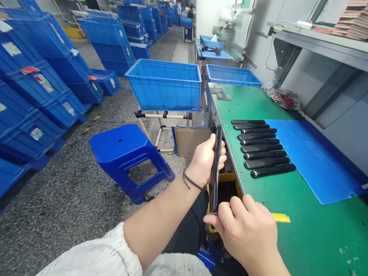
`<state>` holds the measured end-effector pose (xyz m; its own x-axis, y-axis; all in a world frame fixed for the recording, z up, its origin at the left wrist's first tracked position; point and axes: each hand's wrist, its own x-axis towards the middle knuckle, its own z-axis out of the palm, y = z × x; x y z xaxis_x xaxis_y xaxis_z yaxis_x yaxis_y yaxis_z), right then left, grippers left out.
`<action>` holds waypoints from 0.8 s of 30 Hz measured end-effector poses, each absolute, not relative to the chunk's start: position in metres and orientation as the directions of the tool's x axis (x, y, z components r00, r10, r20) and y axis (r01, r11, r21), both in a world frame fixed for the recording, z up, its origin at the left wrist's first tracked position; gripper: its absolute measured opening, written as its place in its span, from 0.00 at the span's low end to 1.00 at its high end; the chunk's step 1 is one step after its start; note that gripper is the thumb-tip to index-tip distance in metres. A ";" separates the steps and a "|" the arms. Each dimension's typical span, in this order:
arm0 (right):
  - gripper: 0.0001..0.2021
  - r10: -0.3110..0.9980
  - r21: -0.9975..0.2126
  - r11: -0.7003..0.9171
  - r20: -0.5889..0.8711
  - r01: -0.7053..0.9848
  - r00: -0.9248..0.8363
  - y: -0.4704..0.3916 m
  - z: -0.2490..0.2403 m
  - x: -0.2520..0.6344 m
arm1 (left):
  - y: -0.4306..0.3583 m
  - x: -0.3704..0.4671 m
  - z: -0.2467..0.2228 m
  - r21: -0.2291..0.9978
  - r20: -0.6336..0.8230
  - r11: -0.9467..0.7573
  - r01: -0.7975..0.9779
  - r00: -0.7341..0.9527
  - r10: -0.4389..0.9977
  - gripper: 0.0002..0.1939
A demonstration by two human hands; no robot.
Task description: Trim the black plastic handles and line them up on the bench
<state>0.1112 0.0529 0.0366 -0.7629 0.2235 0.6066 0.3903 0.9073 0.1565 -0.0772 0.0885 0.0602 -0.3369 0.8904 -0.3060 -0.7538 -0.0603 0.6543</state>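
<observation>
Bar (216, 169) stands out beside the counter (314, 244), long axis running away from the body. Left hand (204, 158) wraps its far half; right hand (248, 229) curls at the near end, perhaps around the yellow strip (280, 218); I cannot tell.

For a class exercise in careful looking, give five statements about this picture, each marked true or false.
1. The left grip holds a long black piece. True.
2. The right grip is at that piece's far end. False: the right grip is at its near end.
3. More black pieces lie on the green bench. True.
4. The stool is red. False: the stool is blue.
5. A blue sheet lies on the bench. True.
</observation>
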 end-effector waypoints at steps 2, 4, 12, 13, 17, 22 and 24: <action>0.25 0.194 0.144 0.927 0.610 0.348 -0.769 0.054 0.038 0.113 | 0.093 -0.083 0.054 0.640 -0.320 -0.076 -0.765 -0.355 0.878 0.26; 0.26 0.168 0.098 0.956 0.587 0.276 -0.792 0.059 0.043 0.117 | 0.097 -0.088 0.047 0.632 -0.320 -0.084 -0.770 -0.358 0.877 0.26; 0.27 0.495 0.142 0.817 0.322 0.558 -0.807 0.095 0.051 0.151 | 0.085 -0.092 0.020 0.785 0.066 -0.259 -0.562 -0.340 0.938 0.22; 0.37 0.506 0.178 0.809 0.275 0.560 -0.818 0.097 0.050 0.155 | 0.080 -0.092 0.017 0.816 0.106 -0.247 -0.523 -0.285 0.953 0.22; 0.49 0.522 0.201 0.784 0.297 0.587 -0.799 0.091 0.053 0.158 | 0.060 -0.083 0.010 0.863 0.241 -0.269 -0.428 -0.120 0.963 0.23; 0.08 0.399 -0.014 0.883 0.546 0.469 -0.737 0.071 0.079 0.146 | 0.042 -0.060 0.006 0.816 0.453 -0.439 -0.376 -0.054 0.890 0.33; 0.15 0.390 -0.122 0.908 0.601 0.402 -0.698 0.062 0.085 0.141 | 0.038 -0.052 0.010 0.827 0.504 -0.491 -0.272 -0.027 0.863 0.34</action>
